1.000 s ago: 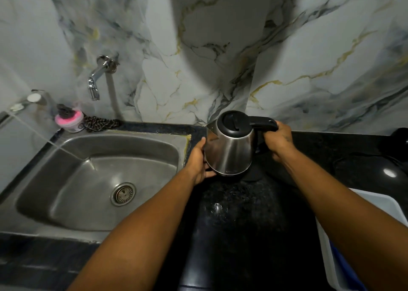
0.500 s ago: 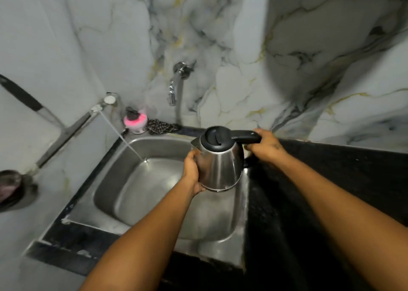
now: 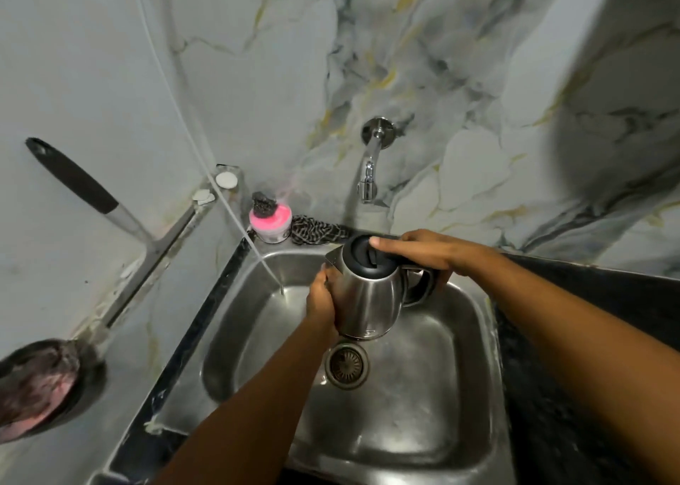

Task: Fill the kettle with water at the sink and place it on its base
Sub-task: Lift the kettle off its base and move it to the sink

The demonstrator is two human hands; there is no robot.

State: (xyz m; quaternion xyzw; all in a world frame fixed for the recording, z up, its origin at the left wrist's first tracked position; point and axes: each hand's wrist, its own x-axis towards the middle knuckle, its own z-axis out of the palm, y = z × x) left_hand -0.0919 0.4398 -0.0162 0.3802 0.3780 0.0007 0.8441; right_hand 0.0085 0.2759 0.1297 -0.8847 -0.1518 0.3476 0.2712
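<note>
You have carried the kettle from the dark tabletop to the sink; a second ago it was beside the basin, now it hangs over the drain. Your left hand grasps the steel body from the side, and your right hand holds the handle with a finger stretched onto the black lid, which is closed. The wall tap is above and behind your right hand. I think you now must open the lid before filling.
</note>
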